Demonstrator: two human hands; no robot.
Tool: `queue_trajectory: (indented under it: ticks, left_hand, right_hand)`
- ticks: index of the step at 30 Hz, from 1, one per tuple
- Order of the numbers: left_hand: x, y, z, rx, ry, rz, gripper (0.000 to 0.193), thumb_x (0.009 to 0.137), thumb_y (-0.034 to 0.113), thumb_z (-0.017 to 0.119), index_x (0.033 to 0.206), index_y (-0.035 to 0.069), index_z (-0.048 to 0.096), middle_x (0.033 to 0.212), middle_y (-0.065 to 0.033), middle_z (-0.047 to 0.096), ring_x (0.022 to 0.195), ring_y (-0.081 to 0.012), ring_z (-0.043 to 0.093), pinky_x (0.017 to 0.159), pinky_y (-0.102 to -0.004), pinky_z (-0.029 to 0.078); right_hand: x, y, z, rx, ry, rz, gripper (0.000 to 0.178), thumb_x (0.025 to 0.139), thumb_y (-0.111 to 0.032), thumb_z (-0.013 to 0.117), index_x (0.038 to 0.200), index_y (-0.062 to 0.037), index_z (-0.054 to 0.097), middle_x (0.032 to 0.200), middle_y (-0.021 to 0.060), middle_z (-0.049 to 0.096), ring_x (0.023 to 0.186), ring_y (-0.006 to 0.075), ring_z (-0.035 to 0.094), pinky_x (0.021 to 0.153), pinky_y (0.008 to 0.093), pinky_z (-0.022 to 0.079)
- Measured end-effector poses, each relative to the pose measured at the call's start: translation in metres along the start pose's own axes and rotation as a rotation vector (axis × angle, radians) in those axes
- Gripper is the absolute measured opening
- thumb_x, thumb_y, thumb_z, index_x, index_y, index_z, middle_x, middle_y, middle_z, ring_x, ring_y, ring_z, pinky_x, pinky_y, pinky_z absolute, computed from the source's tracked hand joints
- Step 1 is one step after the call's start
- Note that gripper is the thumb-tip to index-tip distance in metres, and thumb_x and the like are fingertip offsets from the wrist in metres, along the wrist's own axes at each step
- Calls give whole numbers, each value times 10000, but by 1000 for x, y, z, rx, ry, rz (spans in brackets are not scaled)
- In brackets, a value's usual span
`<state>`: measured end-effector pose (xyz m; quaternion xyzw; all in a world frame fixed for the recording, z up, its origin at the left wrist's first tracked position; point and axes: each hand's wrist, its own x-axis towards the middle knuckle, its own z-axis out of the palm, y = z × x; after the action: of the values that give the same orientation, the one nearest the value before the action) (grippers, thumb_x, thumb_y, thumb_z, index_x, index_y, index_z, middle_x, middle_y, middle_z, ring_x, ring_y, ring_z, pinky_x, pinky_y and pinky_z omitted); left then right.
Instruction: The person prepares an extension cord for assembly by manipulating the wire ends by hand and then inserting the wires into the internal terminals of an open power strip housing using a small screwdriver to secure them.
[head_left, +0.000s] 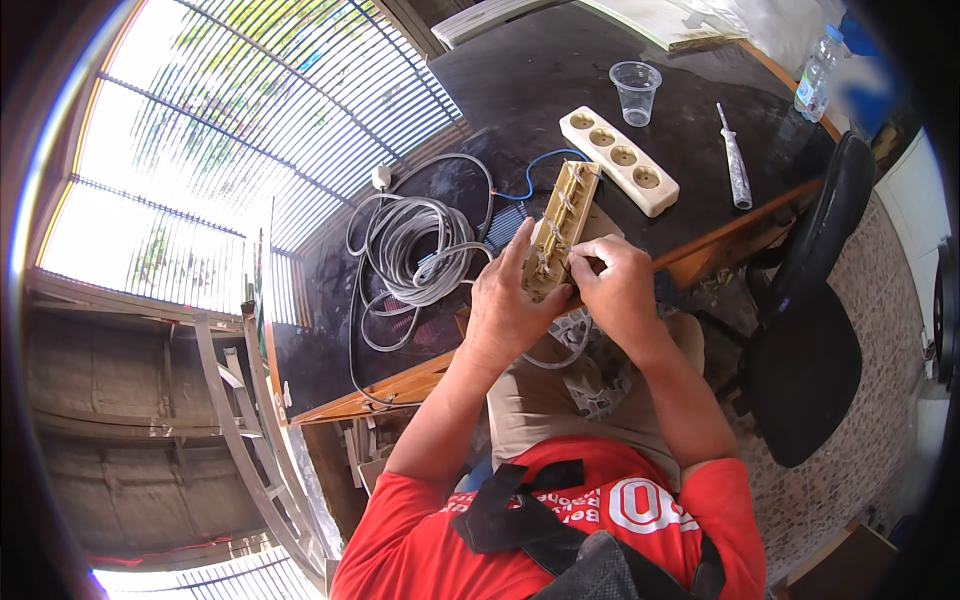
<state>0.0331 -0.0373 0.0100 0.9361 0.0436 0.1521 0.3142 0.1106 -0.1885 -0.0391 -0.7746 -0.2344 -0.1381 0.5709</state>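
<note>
- As the head view looks down on a black-topped desk [520,70], an opened extension-socket housing [571,205] sits near the desk's front edge, between both hands, tilted with its far end leaning to the right.
- The left hand [503,300] is spread in a wide curve round the near end of the housing, fingers along its left side and thumb across below, holding it.
- The right hand [622,285] is narrowed, thumb and index finger brought together at the right side of the housing, close to its near end; whether a small part is pinched there I cannot tell.
- Inside the housing, brass-coloured contact strips [566,205] run lengthwise.
- Just beside it to the right, a cream four-socket cover [622,162] lies slantwise with its round sockets facing up.
- A blue wire [533,172] curves over the desk from the grey cable's end to the far end of the housing.
- On the left, the grey cable [415,250] lies in a loose coil, with a white plug [381,177] at its far side.
- Beyond the cover stands a clear plastic cup [636,95]; to the right lies a screwdriver [736,170] with a pale handle, its shaft pointing away.
- Near the desk's far right edge is a clear plastic bottle [815,80] with a blue cap.
- A black office chair [808,370] stands at the right, on a patterned floor [850,300].
</note>
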Motion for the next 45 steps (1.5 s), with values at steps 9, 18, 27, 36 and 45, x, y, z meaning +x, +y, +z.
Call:
queue_trajectory:
  ticks: [9, 18, 27, 36, 45]
  left_hand:
    - [1, -1, -2, -13, 8, 39, 933, 790, 250, 892, 1557, -58, 461, 1253, -295, 715, 1156, -451, 704, 1016, -494, 550]
    - [2, 2, -5, -19, -21, 15, 931, 795, 226, 892, 1560, -67, 447, 1339, -301, 679, 1227, -450, 677, 1061, -502, 527]
    - [0, -5, -1, 43, 23, 59, 977, 780, 341, 924, 1571, -15, 474, 1208, -311, 730, 1120, -443, 736, 964, -490, 583]
    - [-2, -2, 3, 21, -18, 56, 984, 774, 286, 933, 1565, -46, 451, 1416, -275, 642, 1290, -435, 643, 1106, -500, 500]
    - [-3, -9, 7, 41, 38, 99, 1057, 727, 353, 966, 1578, -18, 461, 1344, -266, 696, 1241, -434, 673, 1077, -498, 514]
  right_hand:
    - [2, -4, 0, 79, -27, 71, 69, 868, -26, 770, 920, 19, 783, 891, 198, 765, 819, 377, 752, 750, 443, 596]
    - [3, -5, 0, 64, -37, 115, 102, 883, -48, 750, 926, 34, 790, 892, 211, 768, 825, 379, 760, 760, 442, 602]
    - [6, -7, 0, -7, -66, 100, 100, 877, -52, 749, 911, 35, 784, 882, 226, 765, 816, 391, 761, 750, 454, 600]
    - [14, -14, -4, -88, -152, 152, 134, 900, -76, 702, 899, 33, 780, 827, 244, 747, 819, 437, 748, 762, 487, 589]
    - [21, -16, -5, -252, -287, 103, 124, 922, -81, 703, 884, 32, 740, 866, 256, 732, 879, 460, 721, 816, 530, 564]
